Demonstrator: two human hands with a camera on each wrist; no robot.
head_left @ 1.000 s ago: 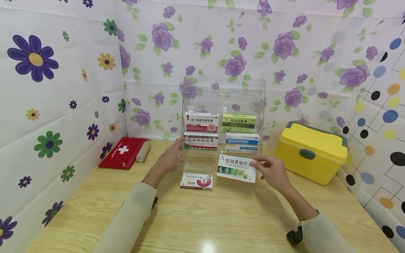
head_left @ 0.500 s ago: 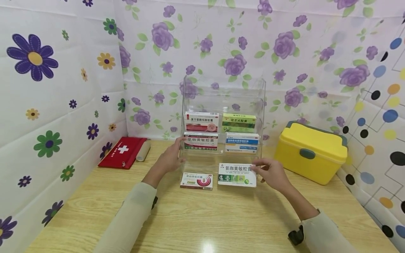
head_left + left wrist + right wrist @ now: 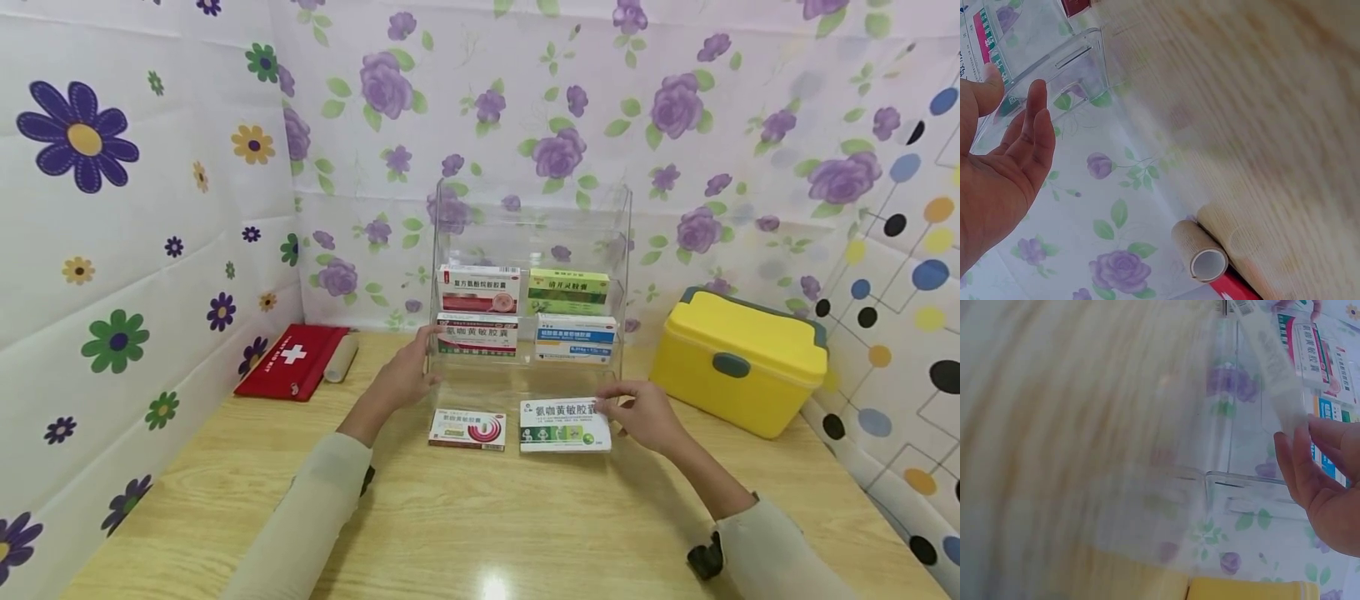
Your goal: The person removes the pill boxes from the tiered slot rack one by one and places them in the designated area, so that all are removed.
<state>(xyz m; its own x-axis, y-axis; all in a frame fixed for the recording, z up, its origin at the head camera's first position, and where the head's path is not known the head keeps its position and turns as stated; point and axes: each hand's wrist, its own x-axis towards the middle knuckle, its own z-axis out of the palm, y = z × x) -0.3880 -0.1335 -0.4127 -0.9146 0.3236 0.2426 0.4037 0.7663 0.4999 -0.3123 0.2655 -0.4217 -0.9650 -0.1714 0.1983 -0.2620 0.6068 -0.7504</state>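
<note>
A clear acrylic display rack [image 3: 528,218] stands at the back of the table. My left hand [image 3: 405,373] holds its left side edge; in the left wrist view, the thumb and fingers of that hand [image 3: 1007,147] lie on either side of the clear panel. With thumb and fingers, my right hand [image 3: 640,414] pinches the upper right corner of a white and green medicine box [image 3: 564,427] at the rack's bottom tier. In the right wrist view this box [image 3: 1272,365] shows its narrow side. A white and red medicine box [image 3: 467,429] sits left of it on the same tier.
Higher tiers hold two red and white boxes [image 3: 477,337], a green box [image 3: 568,292] and a blue and white box [image 3: 574,339]. A yellow lidded case [image 3: 738,362] stands right; a red first aid pouch [image 3: 288,364] and a beige roll [image 3: 341,358] lie left.
The white and green medicine box has moved down into line with the white and red box, my right hand following slightly. My left hand stays on the rack's edge.
</note>
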